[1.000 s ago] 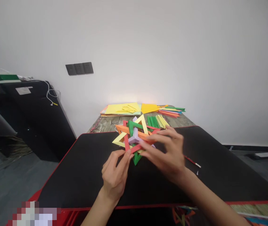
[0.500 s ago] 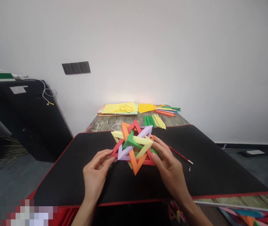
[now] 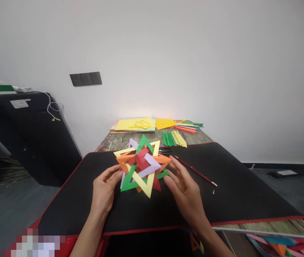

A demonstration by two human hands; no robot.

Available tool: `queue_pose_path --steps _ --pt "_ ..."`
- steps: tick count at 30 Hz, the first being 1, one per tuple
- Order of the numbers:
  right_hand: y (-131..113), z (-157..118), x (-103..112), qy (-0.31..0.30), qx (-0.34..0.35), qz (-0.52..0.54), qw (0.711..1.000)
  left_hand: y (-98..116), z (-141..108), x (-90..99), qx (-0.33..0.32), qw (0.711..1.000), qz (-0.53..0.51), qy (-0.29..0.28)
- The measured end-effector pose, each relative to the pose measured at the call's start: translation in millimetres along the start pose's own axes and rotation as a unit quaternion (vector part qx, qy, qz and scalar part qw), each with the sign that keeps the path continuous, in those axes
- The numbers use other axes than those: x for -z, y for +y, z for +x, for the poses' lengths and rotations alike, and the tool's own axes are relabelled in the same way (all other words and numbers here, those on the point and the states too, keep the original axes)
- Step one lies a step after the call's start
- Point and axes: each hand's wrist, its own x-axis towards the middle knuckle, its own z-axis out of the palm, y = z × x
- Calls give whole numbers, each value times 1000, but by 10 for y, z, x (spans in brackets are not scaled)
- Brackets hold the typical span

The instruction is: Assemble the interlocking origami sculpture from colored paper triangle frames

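A star-shaped model of interlocked folded paper strips (image 3: 141, 167), in green, yellow, orange, red and lilac, is held up over the black mat (image 3: 141, 214). My left hand (image 3: 105, 187) pinches its left side, the fingertips partly hidden behind the paper. At the right side, my right hand (image 3: 185, 187) has its fingers and thumb closed on the points of the model. A red pencil (image 3: 197, 172) lies on the mat to the right of my right hand, with a small white scrap (image 3: 213, 191) near its end. Dark scissor handles (image 3: 165, 150) show behind the model.
Green and pale yellow folded strips (image 3: 173, 138) lie behind the mat. Farther back are yellow paper sheets (image 3: 133, 124) and coloured strips (image 3: 189, 126). More coloured paper (image 3: 282, 246) is at the lower right. A black cabinet (image 3: 31, 135) stands at the left.
The paper model has been turned, so a red centre with green and yellow points now faces me. Both hands and the model have shifted slightly left. The scissor handles and more of the pencil now show.
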Motion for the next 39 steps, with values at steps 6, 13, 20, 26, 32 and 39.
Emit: queue_pose_path --steps 6,13,20,26,32,39 --pt "-133 152 96 52 -54 -46 996 -29 -12 34 -12 999 30 -7" --pt "-229 1040 115 -53 -260 122 956 362 560 -231 -115 981 138 -76" --pt "88 1654 -218 -56 -283 223 931 516 1356 -469 -200 964 146 -101" --pt "435 1947 -361 26 -256 257 932 103 1649 -170 -232 929 276 -77" --pt "654 2714 -419 181 -189 246 933 -267 1644 63 -323 859 394 -59" --pt "1083 3420 -759 288 -174 180 924 -340 1516 45 -412 781 462 -78"
